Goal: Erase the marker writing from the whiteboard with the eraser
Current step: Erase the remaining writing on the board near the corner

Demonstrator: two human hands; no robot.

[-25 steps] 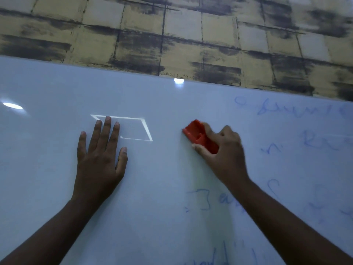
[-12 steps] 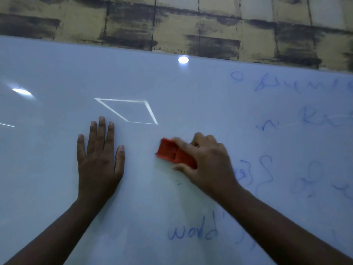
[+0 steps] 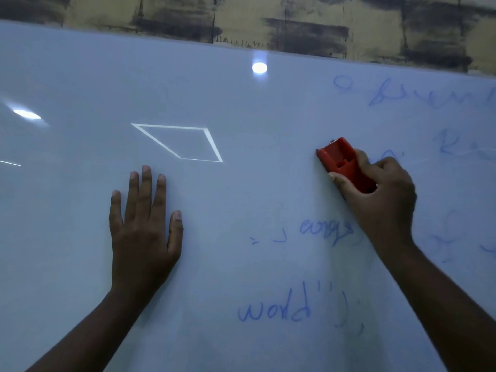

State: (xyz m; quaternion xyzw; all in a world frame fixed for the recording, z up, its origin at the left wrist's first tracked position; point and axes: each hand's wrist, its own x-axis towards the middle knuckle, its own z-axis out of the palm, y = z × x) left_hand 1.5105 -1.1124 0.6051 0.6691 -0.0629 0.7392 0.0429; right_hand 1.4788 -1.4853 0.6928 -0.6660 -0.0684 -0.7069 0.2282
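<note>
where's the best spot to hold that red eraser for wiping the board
Grip the red plastic block eraser across its two long sides, coming from its lower right end, as the right hand does now: thumb on the lower edge, fingers over the upper edge. Its long, narrow body lies flat against the white glossy whiteboard, so a side pinch probably keeps the wiping face pressed down.

Red eraser [image 3: 342, 162], blue writing [image 3: 273, 311], white whiteboard [image 3: 80, 76], yellow-black blotched wall [image 3: 241, 17].

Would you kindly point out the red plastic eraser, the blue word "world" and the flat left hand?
red plastic eraser [image 3: 338, 158], head view, its top face.
blue word "world" [image 3: 273, 310], head view, middle letters.
left hand [image 3: 143, 232], head view, its back.
</note>
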